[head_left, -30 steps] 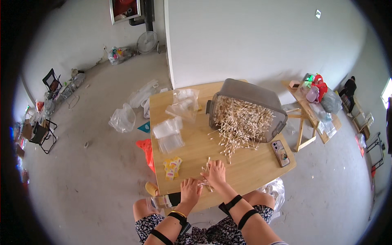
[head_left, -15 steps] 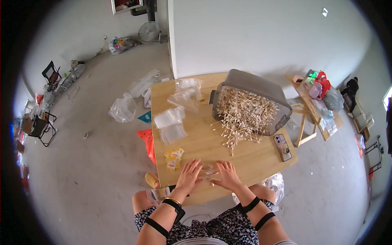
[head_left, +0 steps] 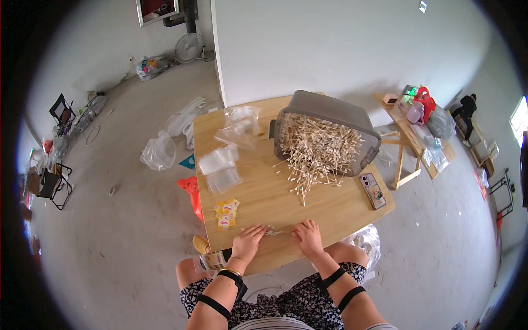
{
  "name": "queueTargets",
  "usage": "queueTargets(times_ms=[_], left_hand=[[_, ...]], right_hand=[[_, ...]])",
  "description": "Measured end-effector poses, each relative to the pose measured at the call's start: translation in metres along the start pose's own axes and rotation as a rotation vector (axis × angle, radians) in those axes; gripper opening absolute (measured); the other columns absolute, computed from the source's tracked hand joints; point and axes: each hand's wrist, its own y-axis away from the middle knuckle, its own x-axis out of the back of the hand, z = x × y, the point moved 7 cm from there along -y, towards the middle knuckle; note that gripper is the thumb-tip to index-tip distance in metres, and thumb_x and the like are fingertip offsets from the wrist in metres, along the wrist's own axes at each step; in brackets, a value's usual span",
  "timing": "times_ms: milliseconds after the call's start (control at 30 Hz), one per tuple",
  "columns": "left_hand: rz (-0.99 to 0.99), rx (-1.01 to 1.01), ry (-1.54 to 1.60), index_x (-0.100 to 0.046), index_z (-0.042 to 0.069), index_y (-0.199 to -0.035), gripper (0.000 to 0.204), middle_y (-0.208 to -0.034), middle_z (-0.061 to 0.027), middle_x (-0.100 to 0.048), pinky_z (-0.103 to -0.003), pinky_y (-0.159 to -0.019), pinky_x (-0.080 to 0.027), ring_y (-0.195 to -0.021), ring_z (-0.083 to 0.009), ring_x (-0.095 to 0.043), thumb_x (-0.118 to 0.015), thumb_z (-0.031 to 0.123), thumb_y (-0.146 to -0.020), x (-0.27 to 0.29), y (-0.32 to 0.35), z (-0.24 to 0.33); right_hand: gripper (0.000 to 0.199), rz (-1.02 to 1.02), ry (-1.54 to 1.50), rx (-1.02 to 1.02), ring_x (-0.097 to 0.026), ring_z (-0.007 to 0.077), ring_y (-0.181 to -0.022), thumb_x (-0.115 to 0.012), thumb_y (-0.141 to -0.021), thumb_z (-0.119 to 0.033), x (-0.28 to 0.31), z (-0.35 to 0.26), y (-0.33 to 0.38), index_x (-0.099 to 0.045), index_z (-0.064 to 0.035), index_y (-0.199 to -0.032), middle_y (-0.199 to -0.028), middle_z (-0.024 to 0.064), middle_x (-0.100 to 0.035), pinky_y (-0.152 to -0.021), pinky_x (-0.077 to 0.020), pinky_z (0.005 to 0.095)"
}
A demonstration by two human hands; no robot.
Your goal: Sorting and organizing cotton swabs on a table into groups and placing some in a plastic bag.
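Note:
A small bunch of cotton swabs (head_left: 279,231) lies crosswise near the table's front edge, between my two hands. My left hand (head_left: 248,243) has its fingers together over the left end of the bunch. At the other end, my right hand (head_left: 308,238) bends its fingers down onto the swabs. My palms hide part of what is gripped. Beyond them, a grey plastic bin (head_left: 335,107) lies tipped on its side, with a heap of loose cotton swabs (head_left: 319,148) spilling from its mouth onto the wood. Left of my left hand are yellow printed paper slips (head_left: 226,213).
Clear plastic bags (head_left: 220,168) lie on the wooden table (head_left: 258,192) at left, with more bags (head_left: 239,126) behind. A phone (head_left: 373,191) rests at the right edge. A red bag (head_left: 191,197) hangs by the left side. A second wooden table (head_left: 404,121) stands at right.
My hands have moved slightly apart and lowered onto the ends of the swab bunch, fingers drawn in from a spread pose. The view has shifted a little.

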Motion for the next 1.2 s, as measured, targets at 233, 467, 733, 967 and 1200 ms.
queueTargets(times_ms=[233,467,733,967,1200], left_hand=[[0.001,-0.093,0.04,-0.071,0.011,-0.106,0.026,-0.108,-0.0003,-0.072,-0.035,-0.091,-0.054,-0.105,-0.0199,-0.065,-0.065,0.015,-0.082,0.004,0.006,0.019],[0.012,0.137,0.026,-0.05,0.002,-0.137,0.06,-0.141,-0.0181,-0.052,-0.049,-0.114,-0.037,-0.131,-0.0364,-0.048,-0.072,0.022,-0.084,0.015,0.008,0.013],[-0.065,0.139,0.087,-0.032,-0.003,-0.149,0.071,-0.154,-0.0228,-0.036,-0.052,-0.122,-0.023,-0.147,-0.0395,-0.029,-0.063,0.015,-0.087,-0.01,0.015,0.012],[-0.06,0.115,0.088,-0.035,-0.003,-0.147,0.067,-0.152,-0.0222,-0.04,-0.051,-0.122,-0.024,-0.146,-0.0388,-0.031,-0.062,0.016,-0.088,-0.012,0.015,0.01],[-0.121,0.116,0.118,-0.037,-0.001,-0.146,0.068,-0.146,-0.0191,-0.044,-0.051,-0.121,-0.026,-0.14,-0.0389,-0.038,-0.067,0.021,-0.088,-0.004,0.03,0.007]], right_hand=[[0.012,0.066,-0.019,-0.018,-0.055,0.0323,-0.103,-0.069,-0.079,-0.012,-0.009,0.012,-0.029,-0.069,-0.0128,-0.091,-0.099,0.0077,-0.062,-0.088,-0.0434,0.044],[0.014,0.009,-0.175,0.087,-0.055,0.0333,-0.105,-0.066,-0.084,-0.008,-0.04,-0.042,-0.04,-0.07,-0.0101,-0.097,-0.105,0.0096,-0.061,-0.092,-0.0445,0.0443],[0.033,0.066,-0.332,0.067,-0.05,0.0393,-0.127,-0.05,-0.097,-0.007,-0.047,-0.056,-0.027,-0.056,-0.0036,-0.13,-0.133,0.0201,-0.053,-0.108,-0.0428,0.0448],[0.035,0.091,-0.392,-0.039,-0.046,0.04,-0.132,-0.049,-0.097,-0.004,-0.048,-0.057,-0.018,-0.055,-0.0036,-0.131,-0.135,0.0206,-0.052,-0.11,-0.0399,0.0436],[0.039,0.22,-0.086,-0.105,-0.047,0.037,-0.131,-0.056,-0.086,0.001,-0.006,-0.014,0.008,-0.058,-0.0039,-0.124,-0.13,0.0166,-0.053,-0.113,-0.0372,0.0449]])
